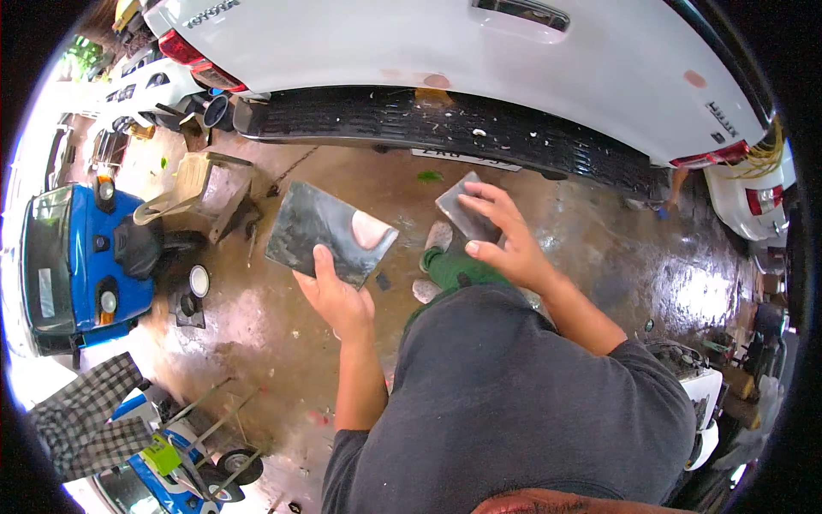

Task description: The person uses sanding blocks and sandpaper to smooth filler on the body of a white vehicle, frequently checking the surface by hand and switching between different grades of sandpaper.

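In front of the black bumper (360, 116), gripped a dark board (300, 227) bearing a pinkish lump (370, 230) with left fingers (324, 262), a smaller plate (469, 220) with right fingers (493, 196).

smeared grey slab (313, 226) | pink dollop (370, 230) at right end | small plate (470, 221), tilted

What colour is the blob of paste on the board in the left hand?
The blob of paste is pale pink; the head view shows it best.
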A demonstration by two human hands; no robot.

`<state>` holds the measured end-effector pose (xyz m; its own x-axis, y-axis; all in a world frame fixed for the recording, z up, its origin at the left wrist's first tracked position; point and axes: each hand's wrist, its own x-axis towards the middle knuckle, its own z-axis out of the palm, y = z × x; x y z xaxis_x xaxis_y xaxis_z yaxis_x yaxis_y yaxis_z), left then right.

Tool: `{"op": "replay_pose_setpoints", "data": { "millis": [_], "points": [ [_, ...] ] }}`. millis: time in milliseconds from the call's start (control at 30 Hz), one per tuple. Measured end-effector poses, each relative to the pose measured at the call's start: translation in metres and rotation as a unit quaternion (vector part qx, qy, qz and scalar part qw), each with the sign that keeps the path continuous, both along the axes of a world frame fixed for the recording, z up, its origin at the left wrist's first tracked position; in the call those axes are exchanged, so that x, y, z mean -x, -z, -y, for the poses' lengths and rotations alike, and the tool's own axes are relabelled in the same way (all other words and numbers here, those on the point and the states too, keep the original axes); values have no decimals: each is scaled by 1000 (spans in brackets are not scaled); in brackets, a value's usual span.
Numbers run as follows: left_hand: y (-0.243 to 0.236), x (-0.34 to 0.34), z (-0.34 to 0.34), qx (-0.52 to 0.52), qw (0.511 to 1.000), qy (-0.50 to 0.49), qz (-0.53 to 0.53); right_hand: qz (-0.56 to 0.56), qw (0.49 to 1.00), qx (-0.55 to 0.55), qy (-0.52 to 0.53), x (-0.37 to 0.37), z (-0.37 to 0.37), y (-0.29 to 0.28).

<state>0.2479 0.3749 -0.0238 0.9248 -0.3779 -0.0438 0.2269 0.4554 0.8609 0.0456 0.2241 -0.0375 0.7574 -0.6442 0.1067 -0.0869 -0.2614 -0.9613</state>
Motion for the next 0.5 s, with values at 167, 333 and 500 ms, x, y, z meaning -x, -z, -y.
{"op": "replay_pose_setpoints", "data": {
  "millis": [167,333,500],
  "points": [
    [-12,-29,39,-32,998,-34,51,-60,936,343,-48,-60,17,-38],
    [-20,-68,78,-75,978,-98,168,-36,930,362,-51,-120,39,-52],
    [-22,-99,110,-54,965,-87,243,-25,932,357,-51,-154,70,-52]
  ]
}}
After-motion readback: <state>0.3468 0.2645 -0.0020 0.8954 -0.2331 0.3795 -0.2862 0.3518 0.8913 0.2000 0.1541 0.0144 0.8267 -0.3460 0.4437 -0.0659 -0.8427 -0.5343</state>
